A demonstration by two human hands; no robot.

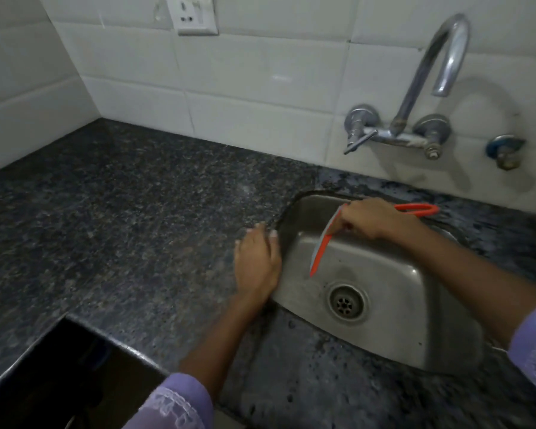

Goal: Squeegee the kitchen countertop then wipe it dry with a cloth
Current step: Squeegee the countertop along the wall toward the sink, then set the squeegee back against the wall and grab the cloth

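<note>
An orange squeegee (322,243) with a grey rubber edge hangs over the steel sink (393,308), blade tilted down into the basin. My right hand (372,219) grips its handle, whose orange loop sticks out behind the hand toward the wall. My left hand (256,264) rests flat on the dark granite countertop (121,218), fingers straight, right at the sink's left rim. No cloth is in view.
A chrome wall tap (415,88) arches over the sink's back edge. A white socket (192,13) sits high on the tiled wall. The counter's front edge drops to a dark opening (59,366) at bottom left.
</note>
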